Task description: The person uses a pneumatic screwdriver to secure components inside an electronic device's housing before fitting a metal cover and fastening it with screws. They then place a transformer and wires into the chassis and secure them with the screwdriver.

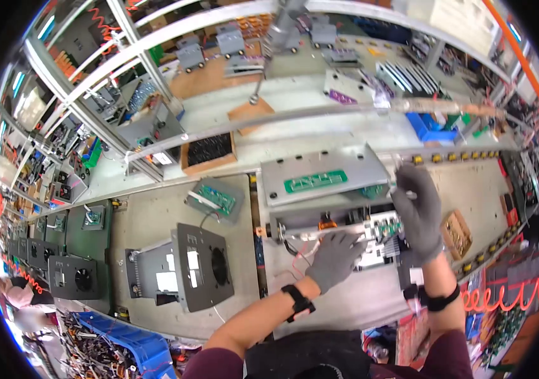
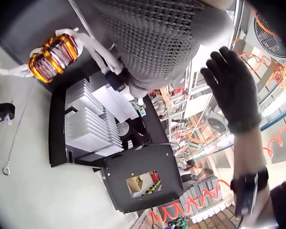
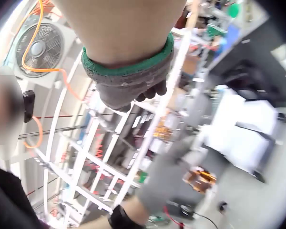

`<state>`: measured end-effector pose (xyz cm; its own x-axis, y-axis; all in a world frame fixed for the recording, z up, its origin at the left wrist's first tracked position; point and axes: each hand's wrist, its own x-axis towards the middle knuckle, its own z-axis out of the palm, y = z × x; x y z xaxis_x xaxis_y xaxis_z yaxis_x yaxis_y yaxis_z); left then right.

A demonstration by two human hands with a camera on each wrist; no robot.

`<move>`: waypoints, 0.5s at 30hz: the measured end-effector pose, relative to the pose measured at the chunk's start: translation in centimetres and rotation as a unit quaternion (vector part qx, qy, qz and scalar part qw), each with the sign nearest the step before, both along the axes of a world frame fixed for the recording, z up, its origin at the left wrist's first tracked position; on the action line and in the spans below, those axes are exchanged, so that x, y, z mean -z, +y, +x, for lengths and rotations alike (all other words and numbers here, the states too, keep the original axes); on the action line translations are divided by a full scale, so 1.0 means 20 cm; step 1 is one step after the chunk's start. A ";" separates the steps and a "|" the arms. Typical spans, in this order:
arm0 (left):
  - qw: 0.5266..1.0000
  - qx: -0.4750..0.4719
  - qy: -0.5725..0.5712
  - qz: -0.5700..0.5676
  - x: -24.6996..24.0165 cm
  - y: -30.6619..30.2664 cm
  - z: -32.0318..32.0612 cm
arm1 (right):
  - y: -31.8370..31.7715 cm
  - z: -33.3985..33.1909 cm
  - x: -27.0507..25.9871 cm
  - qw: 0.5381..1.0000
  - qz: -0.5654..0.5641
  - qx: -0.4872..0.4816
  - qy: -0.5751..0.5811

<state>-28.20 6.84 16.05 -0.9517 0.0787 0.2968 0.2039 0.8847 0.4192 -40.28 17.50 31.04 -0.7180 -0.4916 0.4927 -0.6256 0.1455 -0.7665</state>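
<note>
My gloved left hand [image 1: 336,262] is over a black metal case [image 2: 57,129] with white finned heat sinks [image 2: 93,126] inside. Its fingers close around a white-sleeved lead [image 2: 97,50] running from a copper-wound toroid coil [image 2: 52,57], though the glove hides the exact contact. In the head view the coil [image 1: 327,222] lies just beyond the fingers. My gloved right hand [image 1: 418,211] is raised beside the right end of the case, near a circuit board [image 1: 386,226]. Its fingers bend loosely with nothing between them; the right wrist view is blurred.
Behind the case stands a grey panel [image 1: 276,180] with a green circuit board [image 1: 315,181]. To the left sit another grey case with a fan [image 1: 219,264] and a plate bearing a board [image 1: 216,199]. A small cardboard box [image 1: 457,234] lies at the right; a metal rail [image 1: 320,117] crosses behind.
</note>
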 end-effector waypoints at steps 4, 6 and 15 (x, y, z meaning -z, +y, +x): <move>0.992 -0.097 0.083 0.008 -0.08 -0.29 0.17 | -0.77 -0.45 -0.25 0.998 -0.026 -0.034 0.053; 0.958 -0.262 0.113 -0.013 -0.08 -0.39 0.26 | -1.13 -0.56 -0.34 0.999 -0.036 -0.016 -0.013; 0.925 -0.333 -0.056 0.175 0.12 -0.54 0.41 | -1.13 -0.43 -0.60 0.948 -0.174 -0.217 -0.156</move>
